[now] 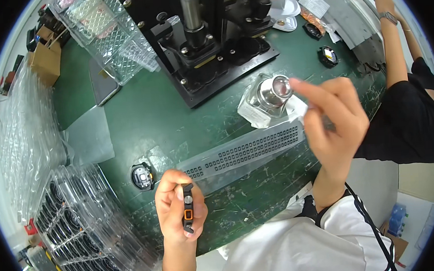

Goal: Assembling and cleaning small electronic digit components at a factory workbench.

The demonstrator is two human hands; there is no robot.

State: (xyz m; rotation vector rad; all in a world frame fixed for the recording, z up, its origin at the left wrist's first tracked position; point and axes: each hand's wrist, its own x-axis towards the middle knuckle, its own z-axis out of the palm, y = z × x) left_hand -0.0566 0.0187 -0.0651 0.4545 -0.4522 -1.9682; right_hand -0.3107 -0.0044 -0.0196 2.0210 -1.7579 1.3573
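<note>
Press (204, 52), black, upright: landmark. Left hand (174, 210), near side of press: thumb and fingers pinching a black watch case (188, 210) on edge, orange-trimmed button facing up. Right hand (337, 115), near side and right of press: forefinger extended to the rim of a metal-topped glass bottle (273, 95), contact uncertain; remaining fingers bent, contents, if any, not discernible. Risks, by judgement: bottle tipping, if the forefinger pushes its rim sideways; case slipping, its narrow edge offering the pinch little purchase; small black pieces on the clear sheet (248, 151), near side of press, scattering, if a wrist drags across. Containers: bottle, just beside the press base, fill uncertain; clear trays (88, 228), stacked left of and nearer than press, holding round black parts; white dish (286, 24), right of press, small items within; cardboard box (46, 64), far left of press, contents unclear.
</note>
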